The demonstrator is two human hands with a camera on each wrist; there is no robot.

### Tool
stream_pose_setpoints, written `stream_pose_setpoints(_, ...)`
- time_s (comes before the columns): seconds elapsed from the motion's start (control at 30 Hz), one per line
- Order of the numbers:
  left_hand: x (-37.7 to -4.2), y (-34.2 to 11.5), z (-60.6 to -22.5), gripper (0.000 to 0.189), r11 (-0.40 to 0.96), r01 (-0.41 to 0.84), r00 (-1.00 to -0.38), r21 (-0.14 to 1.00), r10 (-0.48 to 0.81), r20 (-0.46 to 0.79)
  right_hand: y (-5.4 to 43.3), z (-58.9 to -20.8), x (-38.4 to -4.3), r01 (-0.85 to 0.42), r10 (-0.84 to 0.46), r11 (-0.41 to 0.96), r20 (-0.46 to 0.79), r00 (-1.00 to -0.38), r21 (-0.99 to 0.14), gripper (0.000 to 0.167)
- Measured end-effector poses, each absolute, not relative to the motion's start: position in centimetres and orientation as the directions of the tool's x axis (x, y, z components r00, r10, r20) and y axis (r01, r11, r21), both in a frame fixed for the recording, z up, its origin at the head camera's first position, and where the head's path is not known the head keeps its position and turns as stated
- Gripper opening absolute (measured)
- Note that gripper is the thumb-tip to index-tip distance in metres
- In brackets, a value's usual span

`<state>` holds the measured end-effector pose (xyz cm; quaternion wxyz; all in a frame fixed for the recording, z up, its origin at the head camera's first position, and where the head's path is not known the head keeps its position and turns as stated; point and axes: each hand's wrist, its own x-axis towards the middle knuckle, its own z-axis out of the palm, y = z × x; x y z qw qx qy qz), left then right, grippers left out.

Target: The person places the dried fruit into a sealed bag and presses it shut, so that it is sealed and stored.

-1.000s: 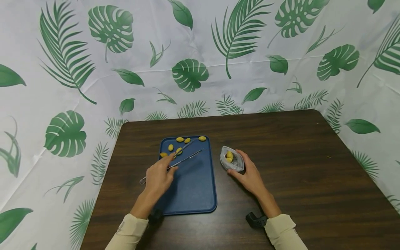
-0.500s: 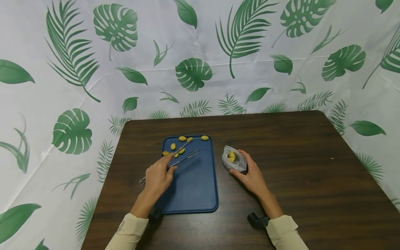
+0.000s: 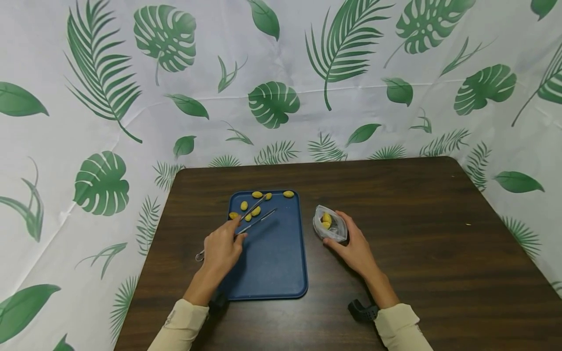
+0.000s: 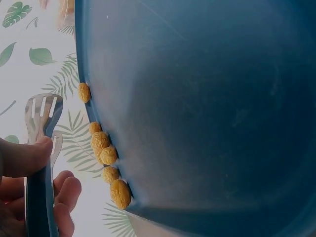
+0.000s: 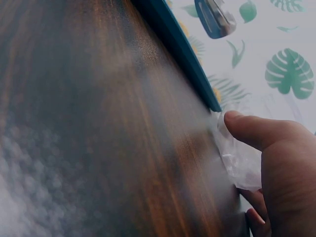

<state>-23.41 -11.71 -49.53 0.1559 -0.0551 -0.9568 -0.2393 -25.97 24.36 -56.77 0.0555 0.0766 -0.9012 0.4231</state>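
Note:
In the head view my left hand (image 3: 221,246) grips metal tongs (image 3: 260,221), their arms spread over the upper part of a blue tray (image 3: 272,268). The left wrist view shows the slotted tong ends (image 4: 45,111) with nothing between them. Several yellow, wrinkled oval pieces (image 3: 256,211) lie at the tray's far end, some under the upper tong arm. My right hand (image 3: 356,246) holds a small clear plastic bag (image 3: 335,234), its mouth spread and yellow pieces (image 3: 326,222) inside. Thumb and fingers are on opposite sides of the bag, right of the tray.
The tray lies on the left part of a dark wooden table (image 3: 421,234). A white leaf-patterned cloth (image 3: 219,122) hangs behind the table and along both sides. A small pale speck (image 3: 468,224) is on the table at the right.
The head view has shifted slightly, so the tray and bag appear a little further right. The tong tips have drawn back slightly towards the person. The right hand keeps holding the bag.

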Motion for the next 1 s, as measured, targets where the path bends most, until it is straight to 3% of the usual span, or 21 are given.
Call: stream_pose_setpoints(1.0, -23.96, -12.03, -49.97, 0.042, 0.92, 0.063, -0.966, 0.386, -0.042, 0.256, 24.34, -56.52, -25.89, -0.168, -0.092, 0.629, 0.142, -0.986, -0.759, 0.087)
